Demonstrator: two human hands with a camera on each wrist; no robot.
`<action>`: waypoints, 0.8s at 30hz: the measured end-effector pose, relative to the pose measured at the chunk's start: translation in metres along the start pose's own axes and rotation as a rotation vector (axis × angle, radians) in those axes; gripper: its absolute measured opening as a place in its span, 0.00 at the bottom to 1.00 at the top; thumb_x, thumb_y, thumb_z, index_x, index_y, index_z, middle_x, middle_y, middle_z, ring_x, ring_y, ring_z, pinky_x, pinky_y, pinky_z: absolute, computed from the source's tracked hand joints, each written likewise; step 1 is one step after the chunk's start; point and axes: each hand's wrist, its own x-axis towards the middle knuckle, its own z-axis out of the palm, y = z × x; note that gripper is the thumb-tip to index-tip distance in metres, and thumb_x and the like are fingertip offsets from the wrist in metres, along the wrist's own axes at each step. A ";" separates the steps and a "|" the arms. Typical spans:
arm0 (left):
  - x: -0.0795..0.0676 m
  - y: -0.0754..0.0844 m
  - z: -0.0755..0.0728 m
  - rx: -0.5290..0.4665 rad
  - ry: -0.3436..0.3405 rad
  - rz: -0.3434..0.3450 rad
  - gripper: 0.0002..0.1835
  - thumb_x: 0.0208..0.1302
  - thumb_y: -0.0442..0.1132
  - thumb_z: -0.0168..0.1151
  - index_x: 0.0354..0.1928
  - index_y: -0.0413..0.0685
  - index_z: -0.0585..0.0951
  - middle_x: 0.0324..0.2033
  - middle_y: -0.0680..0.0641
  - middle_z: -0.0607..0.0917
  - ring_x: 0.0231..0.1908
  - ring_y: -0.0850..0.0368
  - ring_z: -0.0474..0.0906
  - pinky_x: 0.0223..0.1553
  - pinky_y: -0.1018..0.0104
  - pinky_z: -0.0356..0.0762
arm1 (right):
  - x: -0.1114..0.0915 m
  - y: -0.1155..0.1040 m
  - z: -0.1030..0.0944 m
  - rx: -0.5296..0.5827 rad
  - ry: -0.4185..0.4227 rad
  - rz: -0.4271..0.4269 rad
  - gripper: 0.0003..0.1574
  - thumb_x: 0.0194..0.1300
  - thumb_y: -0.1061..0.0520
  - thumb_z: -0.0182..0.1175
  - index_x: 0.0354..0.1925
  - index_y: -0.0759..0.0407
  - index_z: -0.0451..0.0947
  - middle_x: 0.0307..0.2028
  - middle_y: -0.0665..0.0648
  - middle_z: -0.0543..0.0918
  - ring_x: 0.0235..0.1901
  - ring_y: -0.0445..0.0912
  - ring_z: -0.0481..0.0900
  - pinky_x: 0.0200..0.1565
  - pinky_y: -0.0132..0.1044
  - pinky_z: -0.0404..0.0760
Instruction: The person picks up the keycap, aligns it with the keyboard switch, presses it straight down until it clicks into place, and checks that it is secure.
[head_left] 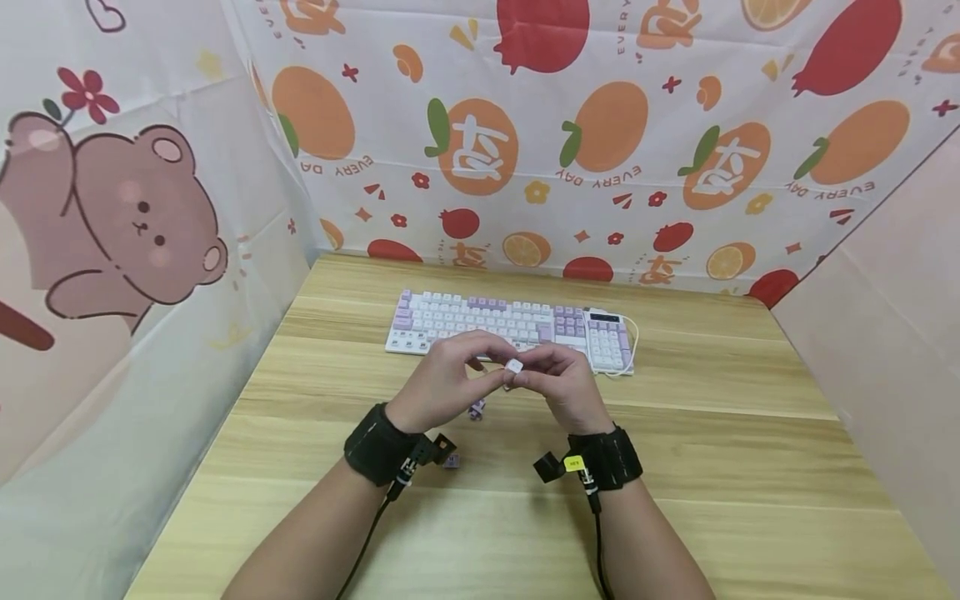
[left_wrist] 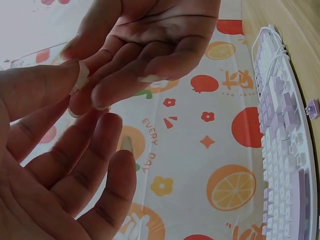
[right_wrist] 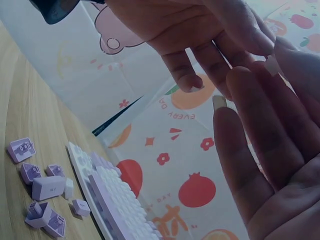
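A small white keycap [head_left: 513, 366] is held up in front of a white and purple keyboard [head_left: 480, 321]. My left hand [head_left: 453, 375] pinches it between thumb and fingers from one side, and my right hand [head_left: 561, 383] pinches it from the other. In the left wrist view the keycap [left_wrist: 81, 76] shows only partly between the fingertips; the right wrist view also shows just a pale piece of the keycap [right_wrist: 271, 65]. Along the keyboard's near left edge, some switches stand without caps.
Several loose purple keycaps [right_wrist: 47, 187] lie on the wooden table in front of the keyboard, largely hidden by my hands in the head view. One purple keycap [head_left: 452, 460] lies nearer my left wrist. A white cable [head_left: 636, 337] curls by the keyboard's right end.
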 end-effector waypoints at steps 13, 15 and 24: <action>-0.002 0.001 0.001 -0.026 -0.011 0.030 0.13 0.62 0.40 0.69 0.49 0.53 0.86 0.45 0.57 0.86 0.45 0.65 0.80 0.41 0.61 0.82 | -0.003 0.001 -0.001 0.039 0.008 -0.025 0.14 0.66 0.71 0.59 0.41 0.55 0.85 0.38 0.53 0.89 0.38 0.44 0.87 0.45 0.39 0.85; -0.002 0.001 0.002 -0.031 -0.015 0.032 0.15 0.60 0.40 0.71 0.49 0.51 0.86 0.46 0.56 0.86 0.46 0.64 0.80 0.41 0.62 0.82 | -0.003 0.002 0.000 0.044 0.022 -0.014 0.14 0.65 0.71 0.59 0.39 0.55 0.85 0.38 0.52 0.89 0.39 0.43 0.86 0.44 0.37 0.84; 0.000 0.000 0.001 0.003 -0.001 0.046 0.15 0.63 0.36 0.67 0.52 0.47 0.85 0.49 0.51 0.85 0.46 0.60 0.81 0.39 0.66 0.82 | -0.001 0.000 0.001 -0.001 0.037 -0.007 0.09 0.68 0.66 0.57 0.39 0.56 0.82 0.37 0.52 0.88 0.37 0.44 0.87 0.44 0.40 0.85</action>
